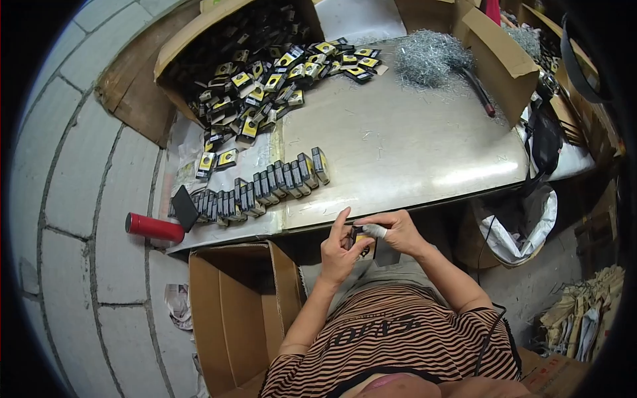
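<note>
Just off the table's near edge, both my hands hold a small black and yellow box. My left hand grips its left side, the index finger raised and the thumb across the front. From the right, my right hand pinches at the top of the box; a white wrap covers one of its digits. The fingers hide much of the box's upper end. Similar boxes stand upright in a closely packed row on the table beyond my left hand.
A big heap of like boxes spills from a carton onto the table. Thin shiny metal pieces are piled at the far right. A red cylinder lies at the left edge. An open carton and a lined bin flank me.
</note>
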A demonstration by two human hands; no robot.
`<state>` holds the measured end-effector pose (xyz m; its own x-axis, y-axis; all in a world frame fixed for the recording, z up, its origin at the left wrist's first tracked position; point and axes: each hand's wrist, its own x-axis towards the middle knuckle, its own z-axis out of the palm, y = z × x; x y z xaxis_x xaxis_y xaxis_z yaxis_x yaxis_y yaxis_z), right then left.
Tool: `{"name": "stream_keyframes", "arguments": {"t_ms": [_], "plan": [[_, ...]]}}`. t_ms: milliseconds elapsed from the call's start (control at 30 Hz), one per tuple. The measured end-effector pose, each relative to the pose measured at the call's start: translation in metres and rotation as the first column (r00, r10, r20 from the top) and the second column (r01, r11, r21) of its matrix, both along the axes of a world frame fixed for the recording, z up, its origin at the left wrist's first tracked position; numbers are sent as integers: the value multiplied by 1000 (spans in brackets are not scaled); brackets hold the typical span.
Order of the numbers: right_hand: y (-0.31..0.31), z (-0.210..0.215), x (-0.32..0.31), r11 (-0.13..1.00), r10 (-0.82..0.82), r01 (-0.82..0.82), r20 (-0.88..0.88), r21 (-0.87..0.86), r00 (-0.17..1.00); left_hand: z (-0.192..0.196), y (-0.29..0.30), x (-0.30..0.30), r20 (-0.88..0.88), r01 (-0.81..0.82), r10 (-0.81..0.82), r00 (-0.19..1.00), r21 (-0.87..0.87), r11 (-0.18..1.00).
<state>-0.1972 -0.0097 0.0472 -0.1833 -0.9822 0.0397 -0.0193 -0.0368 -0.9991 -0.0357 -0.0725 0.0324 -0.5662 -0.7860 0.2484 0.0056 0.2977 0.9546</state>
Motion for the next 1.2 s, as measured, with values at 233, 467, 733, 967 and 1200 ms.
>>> {"name": "stream_keyframes", "arguments": {"t_ms": [233,467,733,967,1200], "plan": [[-13,7,-5,998,18,-26,139,52,990,14,-11,5,71,37,-41,997,49,998],[-20,15,2,996,38,-31,83,-87,996,26,-25,-22,-332,153,-51,942,287,946],[-123,16,-49,979,-179,173,-44,-112,983,67,-152,-79,405,-94,447,798,-648,756],[-161,10,-44,1000,9,-20,-465,-20,885,69,-200,-10,311,-167,500,808,-692,702],[-207,40,11,961,35,-268,-924,-75,381,27,-219,88,456,-371,787,415,-705,604]]}}
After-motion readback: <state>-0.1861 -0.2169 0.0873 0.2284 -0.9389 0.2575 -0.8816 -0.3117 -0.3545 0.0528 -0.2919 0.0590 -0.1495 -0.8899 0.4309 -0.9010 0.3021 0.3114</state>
